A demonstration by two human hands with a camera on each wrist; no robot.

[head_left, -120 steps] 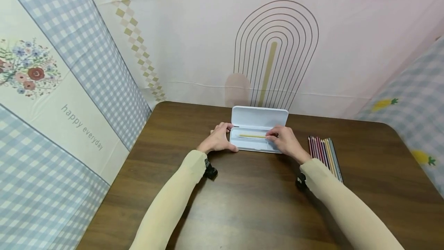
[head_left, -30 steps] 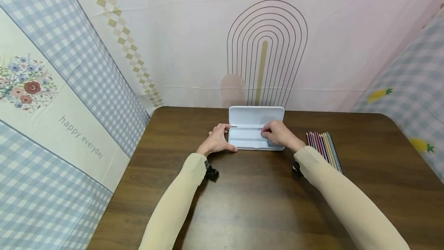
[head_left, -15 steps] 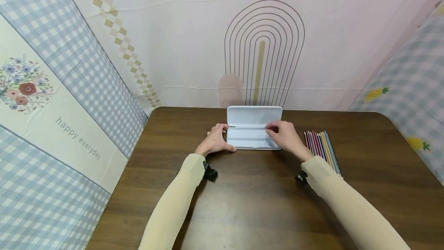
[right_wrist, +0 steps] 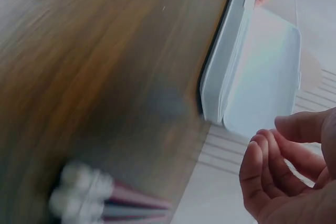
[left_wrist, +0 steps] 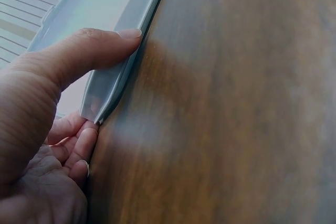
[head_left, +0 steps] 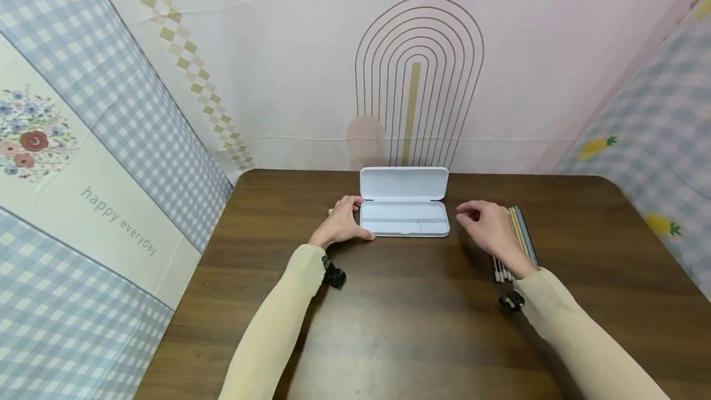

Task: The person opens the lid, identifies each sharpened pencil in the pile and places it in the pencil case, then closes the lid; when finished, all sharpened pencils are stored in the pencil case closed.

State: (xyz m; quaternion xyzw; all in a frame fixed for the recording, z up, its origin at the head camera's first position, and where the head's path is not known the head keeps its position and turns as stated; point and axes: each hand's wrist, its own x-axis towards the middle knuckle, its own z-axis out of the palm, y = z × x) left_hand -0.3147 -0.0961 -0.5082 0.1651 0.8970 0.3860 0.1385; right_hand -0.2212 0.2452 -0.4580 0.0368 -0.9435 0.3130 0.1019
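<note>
A white pencil case (head_left: 403, 184) lies on the wooden table with its lid raised; its tray (head_left: 389, 227) has a lengthwise divider and a small compartment at the front right. My left hand (head_left: 340, 225) grips the case's left end. In the left wrist view its thumb (left_wrist: 100, 51) lies on the front edge, the other fingers bend round the end. To the right of the case, my right hand (head_left: 490, 227) hovers with fingers loosely curled and nothing between them. Beside and partly under it in this view lies a row of coloured pencils (head_left: 524, 233), some hidden by the hand.
A patterned cloth wall (head_left: 305, 79) rises behind the table's far edge. Blue checked cloth hangs at the left (head_left: 128, 116) and right (head_left: 666, 141). The brown tabletop (head_left: 389, 326) stretches in front of the case. Blurred pencil ends (right_wrist: 81, 192) show in the right wrist view.
Four seconds ago my right hand held a yellow pencil over the tray; that pencil is out of sight now. The right hand has moved right, from the case towards the pencils. The left stays put.
</note>
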